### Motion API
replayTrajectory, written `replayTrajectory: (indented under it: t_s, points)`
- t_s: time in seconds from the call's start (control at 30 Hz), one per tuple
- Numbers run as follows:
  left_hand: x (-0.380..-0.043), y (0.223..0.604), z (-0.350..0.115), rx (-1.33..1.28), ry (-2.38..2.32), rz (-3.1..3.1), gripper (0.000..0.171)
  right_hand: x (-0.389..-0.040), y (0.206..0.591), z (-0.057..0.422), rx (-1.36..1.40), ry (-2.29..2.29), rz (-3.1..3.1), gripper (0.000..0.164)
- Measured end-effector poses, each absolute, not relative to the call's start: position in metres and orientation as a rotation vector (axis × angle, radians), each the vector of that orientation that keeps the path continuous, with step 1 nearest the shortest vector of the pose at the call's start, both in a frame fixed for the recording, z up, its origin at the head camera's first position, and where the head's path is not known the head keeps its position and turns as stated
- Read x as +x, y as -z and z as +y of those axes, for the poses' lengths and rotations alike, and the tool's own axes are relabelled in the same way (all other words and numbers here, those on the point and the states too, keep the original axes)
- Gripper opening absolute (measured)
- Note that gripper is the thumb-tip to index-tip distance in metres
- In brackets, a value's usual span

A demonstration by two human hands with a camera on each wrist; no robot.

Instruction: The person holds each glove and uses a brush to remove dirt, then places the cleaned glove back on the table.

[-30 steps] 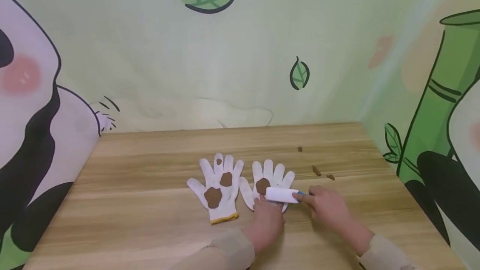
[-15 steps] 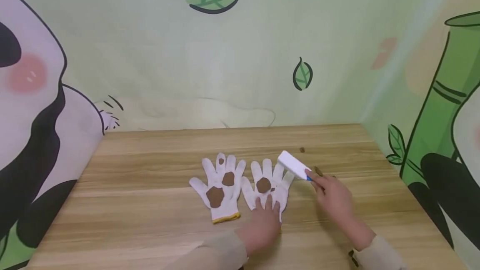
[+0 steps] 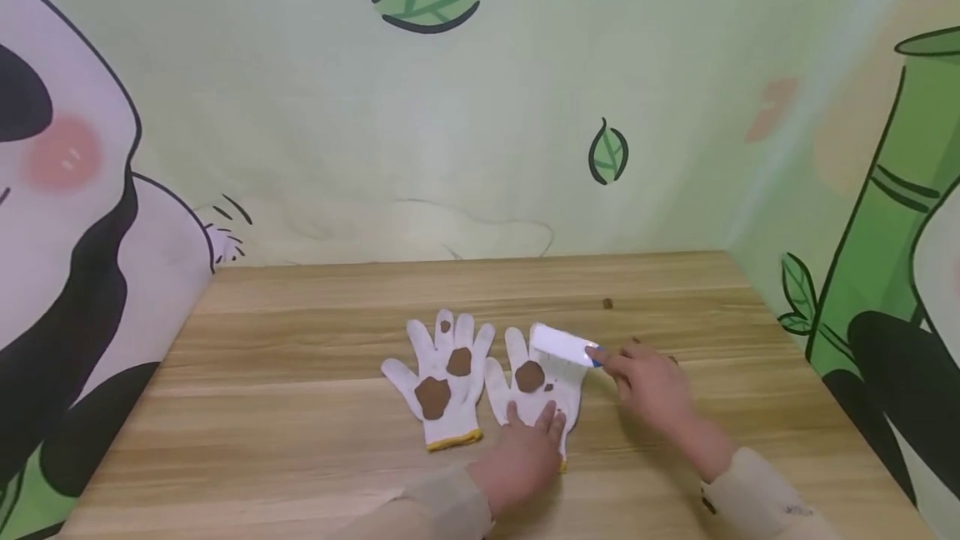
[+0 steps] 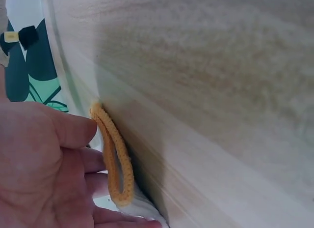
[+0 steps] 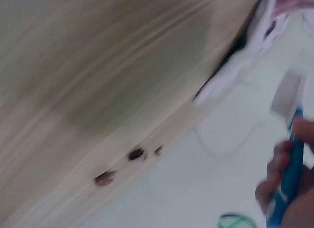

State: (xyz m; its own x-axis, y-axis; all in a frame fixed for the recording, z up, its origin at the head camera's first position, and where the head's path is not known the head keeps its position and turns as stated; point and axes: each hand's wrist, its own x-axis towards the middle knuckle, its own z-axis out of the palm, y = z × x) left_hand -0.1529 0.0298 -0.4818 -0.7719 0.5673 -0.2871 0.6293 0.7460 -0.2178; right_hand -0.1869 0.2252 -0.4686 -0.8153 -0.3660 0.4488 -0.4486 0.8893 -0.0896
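Two white knit gloves lie flat on the wooden table in the head view. The left glove [image 3: 461, 411] bears several brown patches; the right glove [image 3: 566, 377] has one large brown patch [image 3: 529, 376] and smaller specks. My left hand [image 3: 521, 452] rests on the lower part of the right glove with its fingers extended. In the left wrist view, the glove's yellow cuff [image 4: 126, 174] stands beside the thumb. My right hand [image 3: 656, 386] grips the blue handle [image 5: 289, 174] of a white-headed brush [image 3: 562, 345], its head over the right glove's fingers and partly hiding them.
Small brown bits [image 5: 136, 153] lie on the table to the right of the gloves, and one bit [image 3: 607, 304] is near the back. My right hand partly hides others. A painted wall [image 3: 322, 123] rises behind the table [image 3: 285, 373].
The brush first lifted from the right glove's palm toward the upper right, then came back left over its fingers. The left hand slid slightly down the glove, uncovering more of the palm.
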Motion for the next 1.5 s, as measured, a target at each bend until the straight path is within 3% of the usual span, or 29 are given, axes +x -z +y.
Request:
replayTrajectory:
  t_s: [0.17,0.4,0.63,0.93,1.27,1.5]
  points:
    - [-0.154,0.479,0.030,0.961,0.430,2.757,0.048,-0.185,0.467,0.223,0.871,-0.268,-2.722,0.033]
    - [-0.151,0.475,0.031,0.996,0.515,2.670,0.042,-0.189,0.467,0.221,0.569,-0.225,-2.711,0.038]
    - [-0.153,0.471,0.031,0.910,0.388,2.711,0.051,-0.187,0.466,0.222,0.923,-0.331,-2.768,0.032]
    - [-0.153,0.476,0.033,0.906,0.398,2.639,0.046,-0.193,0.485,0.217,0.576,-0.334,-2.842,0.038]
    - [-0.155,0.476,0.032,0.880,0.434,2.660,0.047,-0.195,0.462,0.208,0.347,-0.539,-2.868,0.032]
    - [-0.155,0.474,0.033,0.836,0.359,2.685,0.053,-0.193,0.452,0.217,0.783,-0.276,-2.815,0.027]
